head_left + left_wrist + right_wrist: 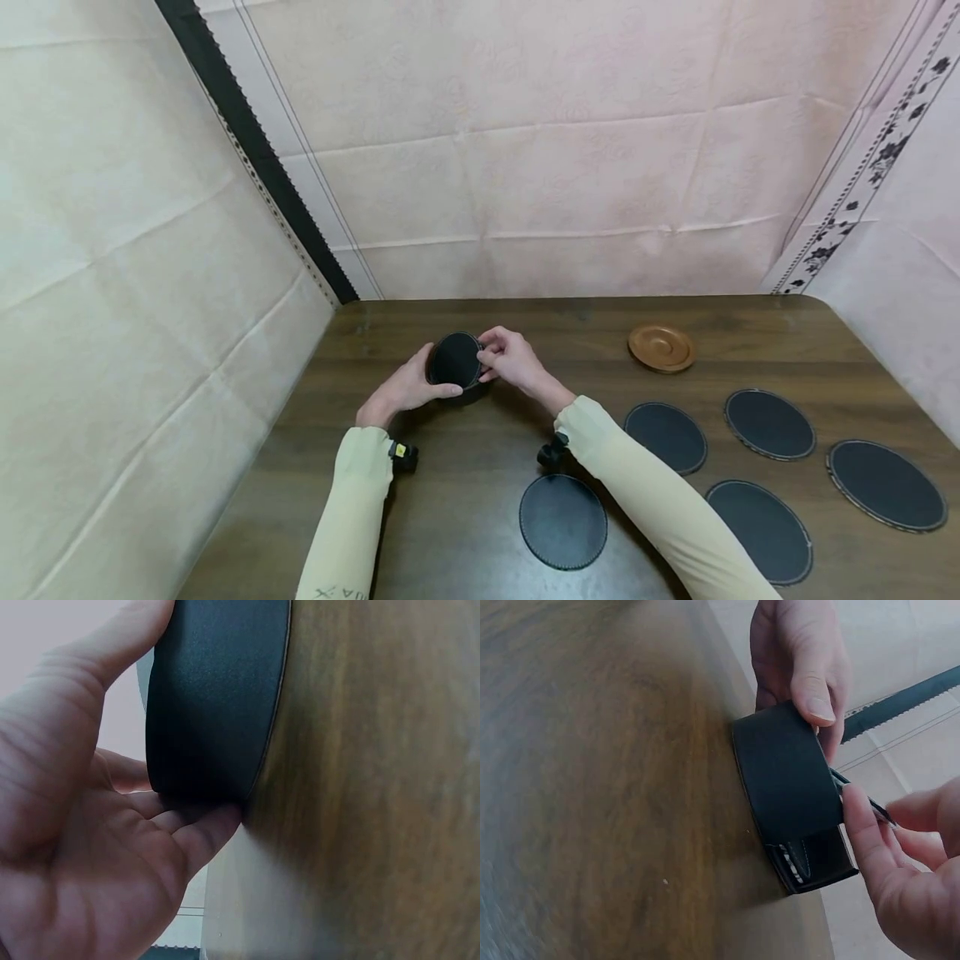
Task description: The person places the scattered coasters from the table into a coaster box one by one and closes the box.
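A round black leather-look coaster holder (463,395) stands near the far edge of the table. My left hand (411,383) grips its side, thumb at the near rim and fingers around the far side; the holder's curved wall (217,697) fills the top of the left wrist view. A thin black coaster (454,360) lies at the holder's top. My right hand (517,360) pinches that coaster's edge (866,799) between thumb and fingers. The right wrist view shows a gap in the holder's wall (787,772), on the right hand's side. The holder's inside is mostly hidden.
Several dark round coasters with stitched edges lie flat: one near coaster (563,522) between the forearms, others such as the rightmost coaster (887,485) beyond the right sleeve. A brown round lid-like disc (662,348) lies at the back right. Pale cloth (570,167) hangs behind the table.
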`<state>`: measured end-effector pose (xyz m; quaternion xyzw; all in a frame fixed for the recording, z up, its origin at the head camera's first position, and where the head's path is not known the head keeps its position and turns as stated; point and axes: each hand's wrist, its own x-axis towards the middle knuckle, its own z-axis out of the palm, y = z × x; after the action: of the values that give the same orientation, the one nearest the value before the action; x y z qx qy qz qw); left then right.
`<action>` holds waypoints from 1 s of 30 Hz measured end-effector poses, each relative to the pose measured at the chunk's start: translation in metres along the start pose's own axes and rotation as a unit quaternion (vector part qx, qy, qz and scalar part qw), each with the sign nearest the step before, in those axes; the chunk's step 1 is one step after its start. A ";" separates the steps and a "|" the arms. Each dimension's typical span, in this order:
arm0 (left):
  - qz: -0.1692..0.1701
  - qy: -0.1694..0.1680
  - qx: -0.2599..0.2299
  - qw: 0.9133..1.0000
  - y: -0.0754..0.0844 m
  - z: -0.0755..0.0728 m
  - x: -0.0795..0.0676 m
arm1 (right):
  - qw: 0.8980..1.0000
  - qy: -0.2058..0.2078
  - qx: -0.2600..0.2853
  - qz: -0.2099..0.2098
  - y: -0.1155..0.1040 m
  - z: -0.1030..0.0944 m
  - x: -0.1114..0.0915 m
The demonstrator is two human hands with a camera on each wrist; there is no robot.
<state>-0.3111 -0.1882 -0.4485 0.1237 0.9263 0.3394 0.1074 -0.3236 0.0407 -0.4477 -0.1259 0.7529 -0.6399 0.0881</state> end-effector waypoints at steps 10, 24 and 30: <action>-0.013 -0.002 -0.012 1.000 -0.002 -0.001 -0.004 | 0.990 -0.025 -0.137 0.010 -0.004 -0.012 -0.001; -0.041 -0.011 0.006 0.999 0.001 -0.001 -0.001 | 0.965 -0.118 -0.230 -0.036 -0.029 -0.043 -0.037; -0.041 -0.011 0.006 0.999 0.002 0.001 -0.002 | 0.950 -0.181 -0.249 -0.052 -0.031 -0.044 -0.061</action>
<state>-0.3090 -0.1868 -0.4475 0.0902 0.9312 0.3282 0.1308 -0.2761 0.0961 -0.4118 -0.2964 0.8521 -0.4021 0.1560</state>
